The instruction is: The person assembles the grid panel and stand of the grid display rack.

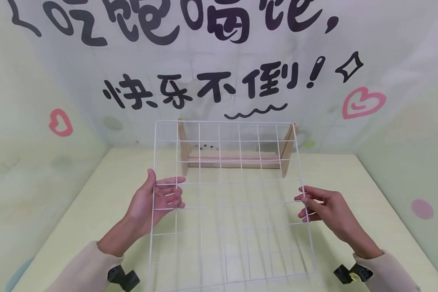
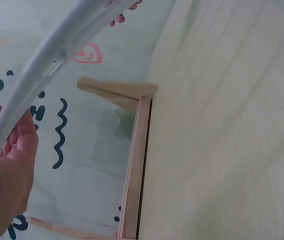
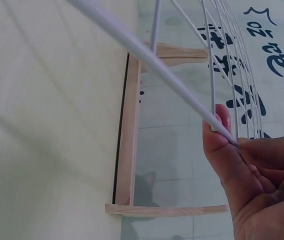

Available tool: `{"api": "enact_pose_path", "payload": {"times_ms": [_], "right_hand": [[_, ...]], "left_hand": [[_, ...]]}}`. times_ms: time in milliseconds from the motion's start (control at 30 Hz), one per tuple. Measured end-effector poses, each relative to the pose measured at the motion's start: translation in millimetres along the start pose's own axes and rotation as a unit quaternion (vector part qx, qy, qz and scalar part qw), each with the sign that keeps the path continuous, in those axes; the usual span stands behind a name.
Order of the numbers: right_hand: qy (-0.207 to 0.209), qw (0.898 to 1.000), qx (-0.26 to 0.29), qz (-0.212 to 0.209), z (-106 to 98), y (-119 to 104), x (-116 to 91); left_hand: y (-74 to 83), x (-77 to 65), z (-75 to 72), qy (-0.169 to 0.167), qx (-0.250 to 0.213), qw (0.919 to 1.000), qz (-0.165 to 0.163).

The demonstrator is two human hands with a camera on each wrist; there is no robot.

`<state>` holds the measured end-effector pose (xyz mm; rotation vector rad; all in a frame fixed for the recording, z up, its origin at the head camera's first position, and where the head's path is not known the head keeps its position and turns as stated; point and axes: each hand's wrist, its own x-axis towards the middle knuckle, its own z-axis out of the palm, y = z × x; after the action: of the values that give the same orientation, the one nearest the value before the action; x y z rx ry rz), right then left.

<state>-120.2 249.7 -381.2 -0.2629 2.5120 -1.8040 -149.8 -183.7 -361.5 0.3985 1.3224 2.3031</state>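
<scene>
A white wire grid panel (image 1: 220, 183) stands tilted in front of me, held between both hands. My left hand (image 1: 166, 198) holds its left edge, with the thumb outside and loosely bent fingers behind the wires. On the opposite edge, my right hand (image 1: 326, 209) pinches the wire between thumb and fingers; the right wrist view shows this pinch on the rod (image 3: 157, 65) up close. In the left wrist view the panel's edge (image 2: 47, 65) looms large and blurred across the left hand (image 2: 14, 160). The lower part of the panel looks faint against the table.
Behind the panel, a wooden rack (image 1: 230, 165) with two upright sides and a low crossbar stands on the pale table (image 1: 336, 170), near the back wall. Printed black characters and pink hearts cover the wall (image 1: 190, 56). Side walls flank the table.
</scene>
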Motion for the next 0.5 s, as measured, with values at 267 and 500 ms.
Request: {"api": "enact_pose_path", "payload": {"times_ms": [267, 500], "right_hand": [[0.046, 0.997, -0.011, -0.058, -3.0, -3.6, -1.3], [0.086, 0.989, -0.039, -0.113, -6.5, -8.8, 3.8]], "left_hand": [[5.9, 14.3, 9.1, 0.016, 0.036, 0.999, 0.018], [8.1, 27.9, 7.4, -0.023, 0.062, 0.996, 0.061]]}}
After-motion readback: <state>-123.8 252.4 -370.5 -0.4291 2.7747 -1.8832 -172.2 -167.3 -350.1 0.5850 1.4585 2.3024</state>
